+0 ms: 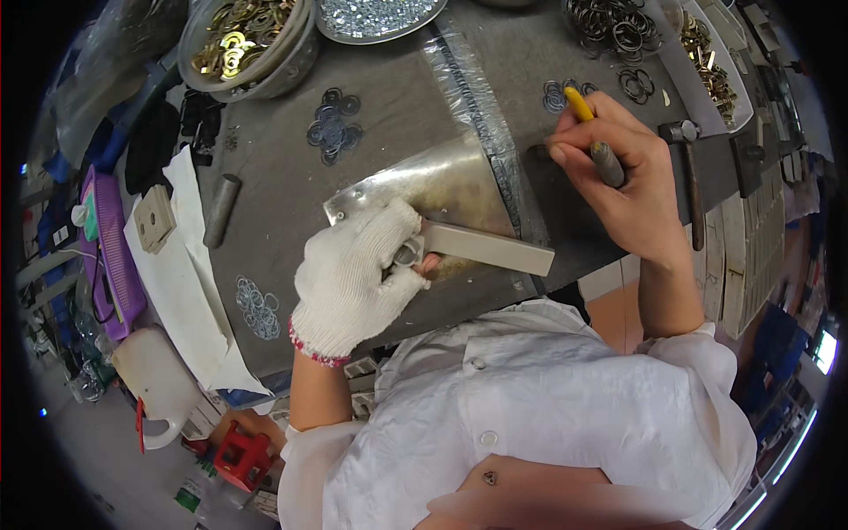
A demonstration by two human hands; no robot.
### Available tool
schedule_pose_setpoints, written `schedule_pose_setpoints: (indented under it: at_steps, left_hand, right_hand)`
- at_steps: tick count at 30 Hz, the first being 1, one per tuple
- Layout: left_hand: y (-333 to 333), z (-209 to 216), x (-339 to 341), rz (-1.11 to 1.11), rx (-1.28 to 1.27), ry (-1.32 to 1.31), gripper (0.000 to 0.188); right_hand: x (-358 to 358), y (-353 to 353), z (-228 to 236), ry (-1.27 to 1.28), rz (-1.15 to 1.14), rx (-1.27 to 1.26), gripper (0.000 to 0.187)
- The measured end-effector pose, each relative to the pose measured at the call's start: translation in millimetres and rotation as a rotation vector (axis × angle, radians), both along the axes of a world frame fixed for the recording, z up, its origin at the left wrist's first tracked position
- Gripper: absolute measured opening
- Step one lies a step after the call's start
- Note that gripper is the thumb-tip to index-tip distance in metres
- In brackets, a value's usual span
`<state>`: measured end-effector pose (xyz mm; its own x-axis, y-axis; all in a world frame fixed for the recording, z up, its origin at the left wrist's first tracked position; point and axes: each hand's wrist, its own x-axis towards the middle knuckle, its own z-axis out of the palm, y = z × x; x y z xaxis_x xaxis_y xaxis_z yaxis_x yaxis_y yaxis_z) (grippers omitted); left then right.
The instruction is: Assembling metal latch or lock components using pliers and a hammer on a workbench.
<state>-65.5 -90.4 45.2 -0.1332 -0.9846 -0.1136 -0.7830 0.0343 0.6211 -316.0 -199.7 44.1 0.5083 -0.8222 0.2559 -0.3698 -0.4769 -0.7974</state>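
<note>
My left hand [358,274], in a white knit glove, is closed around one end of a beige rectangular bar [495,249]. A round grey metal part [408,254] shows between its fingers at that end. Underneath lies a shiny metal plate [442,185] on the dark table. To the right, my bare right hand [627,168] is raised over the table, apart from the bar. Its closed fingers hold a grey metal rod [608,164] and a slim yellow stick-like tool [579,104]; the tool's lower part is hidden.
Flat rings [334,128] lie in a loose cluster beyond the plate, with thin rings [256,309] at the left. A metal cylinder [222,210] lies near white paper [199,265]. A hammer [692,181] rests at the right. Along the back stands a tub of brass-coloured parts [243,44].
</note>
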Motion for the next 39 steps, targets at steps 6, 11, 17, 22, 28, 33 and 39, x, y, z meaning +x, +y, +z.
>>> schedule_pose_setpoints:
  at_steps: [6,11,17,22,28,33,39]
  left_hand:
    - [2.2,-2.6,-0.8,0.022,-0.023,0.028,0.034]
    - [5.8,-2.0,-4.1,0.060,-0.144,-0.029,0.029]
    - [4.3,-3.3,-1.3,0.036,-0.116,0.013,0.031]
    - [9.6,-7.1,-4.5,0.107,-0.130,0.054,0.036]
    - [8.7,-6.4,-5.8,0.114,-0.142,0.064,0.034]
    - [10.5,-11.9,-7.6,0.144,-0.180,0.063,0.034]
    - [10.9,-21.6,-8.0,0.151,-0.297,0.063,0.035]
  right_hand:
    - [11.6,-2.3,-7.8,0.015,0.061,0.039,0.016]
    - [29.2,2.4,-3.4,0.150,0.236,0.183,0.013]
    - [58.6,-1.8,-24.7,0.293,0.242,-0.323,0.024]
    - [50.8,-5.6,-23.7,0.163,0.273,-0.200,0.031]
    - [64.4,-15.8,-36.4,0.188,0.304,-0.448,0.030]
    - [57.7,-6.8,-21.0,0.126,0.378,-0.203,0.027]
    - [57.5,-5.9,-27.2,0.344,0.479,-0.328,0.028]
